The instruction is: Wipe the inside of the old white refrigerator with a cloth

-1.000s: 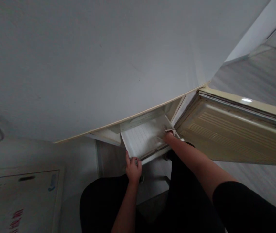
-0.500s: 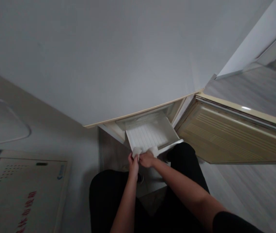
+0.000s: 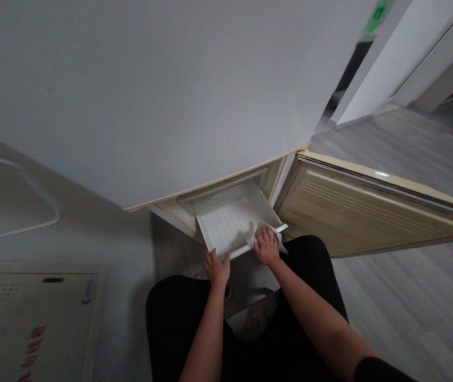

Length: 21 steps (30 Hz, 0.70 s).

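Observation:
A white drawer [image 3: 226, 220] with a ribbed bottom is pulled out of the low fridge-like compartment. My right hand [image 3: 267, 245] presses a crumpled white cloth or tissue [image 3: 254, 232] against the drawer's front rim, near its right corner. At the front left corner, my left hand [image 3: 217, 268] touches the rim with its thumb and fingers apart, and nothing is held in it. Part of the cloth is hidden under the right hand.
An open door [image 3: 369, 212] with a yellowed inner panel stands to the right. The large pale appliance top [image 3: 171, 95] spans the area above the drawer. A metal wall box [image 3: 39, 318] and a white cable [image 3: 45, 196] are at the left.
My hands were together at the drawer's front left and have moved apart. The right one has gone right along the rim with the cloth. The view has shifted somewhat.

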Each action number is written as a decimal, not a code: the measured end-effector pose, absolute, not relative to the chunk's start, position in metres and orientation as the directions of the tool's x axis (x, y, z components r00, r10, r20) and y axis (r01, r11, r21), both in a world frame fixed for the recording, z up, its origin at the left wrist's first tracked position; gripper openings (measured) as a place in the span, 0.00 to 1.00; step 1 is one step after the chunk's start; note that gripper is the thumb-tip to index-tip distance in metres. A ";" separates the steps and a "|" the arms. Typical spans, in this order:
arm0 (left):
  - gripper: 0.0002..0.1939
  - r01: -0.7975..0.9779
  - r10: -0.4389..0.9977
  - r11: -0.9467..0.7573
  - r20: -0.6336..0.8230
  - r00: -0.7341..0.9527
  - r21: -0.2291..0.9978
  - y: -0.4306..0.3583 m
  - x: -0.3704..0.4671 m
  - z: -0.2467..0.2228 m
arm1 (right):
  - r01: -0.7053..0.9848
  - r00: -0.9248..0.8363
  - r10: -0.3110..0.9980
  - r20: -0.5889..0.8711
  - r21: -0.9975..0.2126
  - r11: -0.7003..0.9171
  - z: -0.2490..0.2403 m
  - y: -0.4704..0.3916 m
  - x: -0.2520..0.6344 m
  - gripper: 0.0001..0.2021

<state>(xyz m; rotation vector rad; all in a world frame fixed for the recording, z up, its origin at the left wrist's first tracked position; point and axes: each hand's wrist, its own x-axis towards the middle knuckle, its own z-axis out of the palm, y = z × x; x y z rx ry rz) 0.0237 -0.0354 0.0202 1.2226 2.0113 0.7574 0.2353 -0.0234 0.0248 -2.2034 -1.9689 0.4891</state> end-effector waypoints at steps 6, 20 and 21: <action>0.31 0.741 0.923 0.380 -0.283 -0.262 0.554 -0.037 0.018 0.021 | 0.874 0.365 0.929 -0.066 -0.319 -0.366 0.010 0.005 0.309 0.31; 0.30 0.433 0.882 0.410 -0.228 -0.412 0.803 -0.032 0.020 0.016 | 0.931 -0.144 0.982 -0.124 -0.353 0.092 0.028 -0.033 0.181 0.29; 0.29 0.396 0.869 0.423 -0.242 -0.431 0.815 -0.031 0.020 0.016 | 0.911 -0.227 0.967 -0.118 -0.377 0.168 0.026 -0.038 0.164 0.29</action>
